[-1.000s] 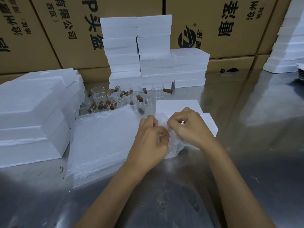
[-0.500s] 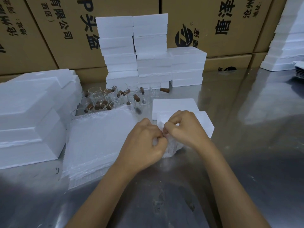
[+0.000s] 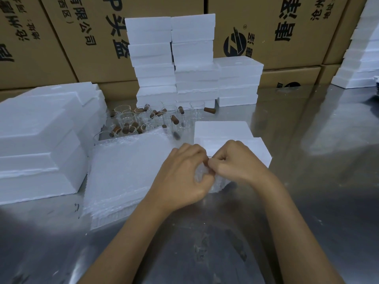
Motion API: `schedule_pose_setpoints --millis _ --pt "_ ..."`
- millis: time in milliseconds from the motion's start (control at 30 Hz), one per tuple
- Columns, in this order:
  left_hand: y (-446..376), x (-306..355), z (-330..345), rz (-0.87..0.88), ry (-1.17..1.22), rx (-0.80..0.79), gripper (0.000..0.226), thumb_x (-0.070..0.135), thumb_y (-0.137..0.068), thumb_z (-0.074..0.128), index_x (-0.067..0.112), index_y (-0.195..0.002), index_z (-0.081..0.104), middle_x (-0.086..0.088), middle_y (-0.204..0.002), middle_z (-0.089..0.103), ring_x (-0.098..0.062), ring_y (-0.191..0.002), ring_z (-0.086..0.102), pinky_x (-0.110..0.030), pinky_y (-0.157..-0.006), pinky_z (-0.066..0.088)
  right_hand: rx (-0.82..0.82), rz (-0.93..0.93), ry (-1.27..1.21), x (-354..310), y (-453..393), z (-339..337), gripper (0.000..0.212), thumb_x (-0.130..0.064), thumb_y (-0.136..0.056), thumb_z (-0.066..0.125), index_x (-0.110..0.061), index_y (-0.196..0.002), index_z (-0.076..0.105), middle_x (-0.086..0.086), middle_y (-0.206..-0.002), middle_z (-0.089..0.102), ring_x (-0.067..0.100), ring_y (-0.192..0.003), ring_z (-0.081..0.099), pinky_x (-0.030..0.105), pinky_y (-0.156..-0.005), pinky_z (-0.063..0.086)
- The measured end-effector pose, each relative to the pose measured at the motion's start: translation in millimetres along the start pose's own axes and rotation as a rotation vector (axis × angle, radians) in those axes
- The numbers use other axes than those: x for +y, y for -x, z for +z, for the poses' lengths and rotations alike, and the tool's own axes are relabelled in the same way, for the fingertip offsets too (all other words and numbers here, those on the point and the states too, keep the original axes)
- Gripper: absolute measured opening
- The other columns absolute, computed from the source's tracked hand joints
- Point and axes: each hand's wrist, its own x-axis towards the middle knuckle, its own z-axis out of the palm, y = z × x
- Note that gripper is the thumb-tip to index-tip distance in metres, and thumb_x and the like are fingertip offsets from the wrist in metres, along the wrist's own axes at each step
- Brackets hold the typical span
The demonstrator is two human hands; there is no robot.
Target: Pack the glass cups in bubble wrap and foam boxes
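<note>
My left hand (image 3: 180, 177) and my right hand (image 3: 235, 162) meet at the table's middle, both shut on a bundle of bubble wrap (image 3: 207, 179) with a glass cup rim just showing between the fingers. A stack of bubble wrap sheets (image 3: 127, 171) lies directly left of my hands. Two low foam boxes (image 3: 221, 131) sit right behind my hands. Several clear glass cups (image 3: 143, 117) with brown corks (image 3: 175, 119) stand farther back.
Closed foam boxes are stacked at the back centre (image 3: 184, 64), at the left (image 3: 41, 140) and at the far right (image 3: 361, 58). Large printed cardboard cartons (image 3: 287, 27) form a wall behind. The shiny metal table (image 3: 307, 160) stretches to the right and front.
Both hands have kept working the bubble wrap bundle, closing tighter together at its top. The bundle stays in the same place in front of the low foam boxes.
</note>
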Motion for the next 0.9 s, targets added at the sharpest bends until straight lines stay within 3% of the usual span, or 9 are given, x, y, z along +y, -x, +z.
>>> schedule_pose_setpoints --millis 133,233,300,400,567,667,733,800,900 --pt "3 -1 12 0.039 -0.098 -0.057 0.040 0.050 -0.081 0.047 0.024 -0.087 0.076 0.012 -0.118 0.048 -0.009 -0.114 0.040 -0.025 -0.092 0.031 0.190 0.072 -0.327 2 0 -16 0.028 -0.016 -0.074 0.054 -0.019 -0.054 0.074 0.022 -0.059 0.054 0.016 -0.054 0.043 0.027 -0.054 0.045" --pt "4 -2 19 0.021 -0.124 -0.050 0.047 0.063 -0.084 0.049 0.026 -0.088 0.078 0.014 -0.132 0.043 -0.007 -0.123 0.033 -0.025 -0.097 0.028 0.299 0.070 -0.386 15 3 -33 0.030 -0.015 -0.077 0.052 -0.023 -0.059 0.075 0.017 -0.069 0.065 0.027 -0.066 0.054 0.027 -0.063 0.044" --pt "3 -3 21 -0.006 -0.102 -0.061 0.054 0.069 -0.086 0.046 0.027 -0.088 0.079 0.016 -0.137 0.041 -0.005 -0.124 0.031 -0.026 -0.099 0.028 0.278 0.094 -0.411 22 4 -37 0.024 -0.022 -0.076 0.053 -0.023 -0.064 0.074 -0.002 -0.071 0.072 0.015 -0.071 0.059 0.027 -0.066 0.045" --pt "1 -5 22 -0.044 -0.007 -0.084 0.052 0.062 -0.094 0.045 0.024 -0.086 0.080 0.017 -0.134 0.043 -0.002 -0.120 0.033 -0.026 -0.097 0.036 0.253 0.103 -0.411 24 -2 -30 0.019 -0.017 -0.082 0.059 -0.021 -0.070 0.073 -0.008 -0.074 0.073 0.015 -0.076 0.064 0.029 -0.069 0.049" --pt "2 -2 25 -0.058 0.055 -0.112 0.053 0.059 -0.096 0.043 0.020 -0.082 0.077 0.017 -0.133 0.039 -0.001 -0.122 0.033 -0.024 -0.091 0.040 0.220 0.094 -0.334 27 -8 -17 0.022 -0.016 -0.082 0.057 -0.025 -0.067 0.071 -0.013 -0.074 0.071 -0.001 -0.060 0.055 0.022 -0.062 0.041" --pt "3 -1 26 -0.095 0.056 -0.107 0.054 0.069 -0.087 0.047 0.025 -0.096 0.075 0.017 -0.133 0.040 -0.002 -0.121 0.034 -0.019 -0.093 0.035 0.427 0.158 -0.195 38 -10 -15 0.016 -0.019 -0.085 0.058 -0.025 -0.080 0.072 -0.014 -0.094 0.070 0.008 -0.095 0.057 0.026 -0.079 0.038" --pt "3 1 26 -0.100 0.006 -0.099 0.049 0.066 -0.084 0.056 0.024 -0.100 0.074 0.012 -0.134 0.044 -0.004 -0.123 0.034 -0.011 -0.093 0.026 0.524 0.262 0.025 48 -11 -15 0.020 -0.026 -0.087 0.059 -0.027 -0.105 0.068 -0.009 -0.122 0.060 0.020 -0.123 0.042 0.032 -0.092 0.030" --pt "2 4 25 -0.108 0.013 -0.063 0.035 0.055 -0.084 0.066 0.022 -0.092 0.071 0.009 -0.127 0.051 -0.007 -0.120 0.039 -0.002 -0.086 0.020 0.472 0.407 0.073 60 -10 -16 0.045 -0.032 -0.087 0.061 -0.025 -0.131 0.056 -0.003 -0.142 0.048 0.026 -0.135 0.031 0.040 -0.104 0.027" --pt "2 9 17 -0.113 0.089 0.068 0.028 0.047 -0.080 0.073 0.026 -0.090 0.057 0.018 -0.110 0.051 -0.004 -0.109 0.043 0.002 -0.085 0.024 0.349 0.506 -0.076 72 -9 -16 0.058 -0.031 -0.087 0.062 -0.023 -0.141 0.045 0.004 -0.145 0.048 0.031 -0.134 0.039 0.043 -0.109 0.035"
